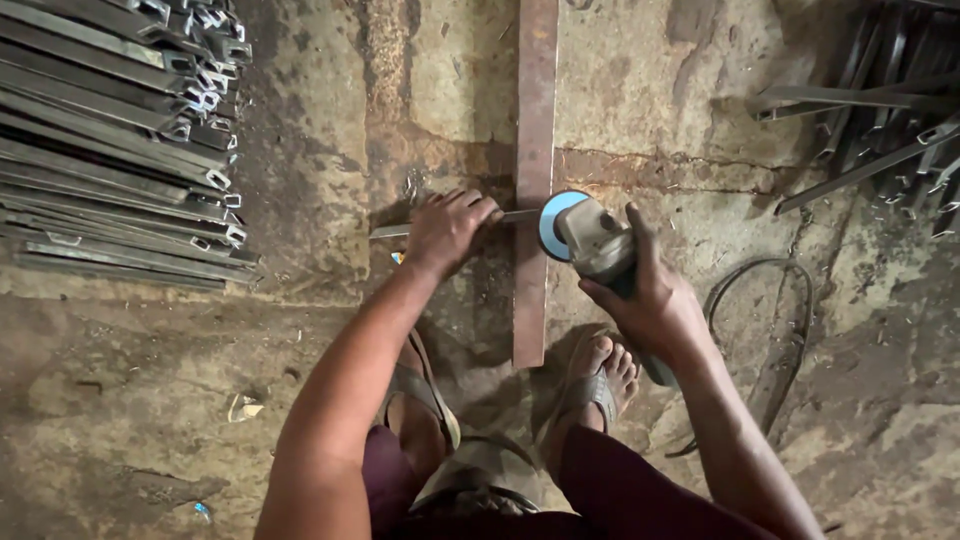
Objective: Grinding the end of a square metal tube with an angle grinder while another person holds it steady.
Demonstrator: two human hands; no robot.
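Far to the left, a stack of cut metal tubes [110,140] is lying in rows on the concrete floor [130,400], their open ends facing inward. Moving right, the left hand [445,230] is pressing down on a thin metal strip [390,231], its grip closed over the piece and pinning it where it is crossing a long rusty flat bar [533,180] that is running away from the person (the bar seems to be serving as a rest). Just right of that bar, the right hand [650,300] is wrapping its grip fully around the body of an angle grinder [600,245], whose blue disc [553,222] is sitting at the strip's right end, touching or almost touching it. No sparks are showing, and the strip is looking whole on the visible side, so the cut appears to be only starting, or not yet begun. A cable [770,330] is looping on the floor beyond, and more loose metal pieces [880,110] are lying at the far right.
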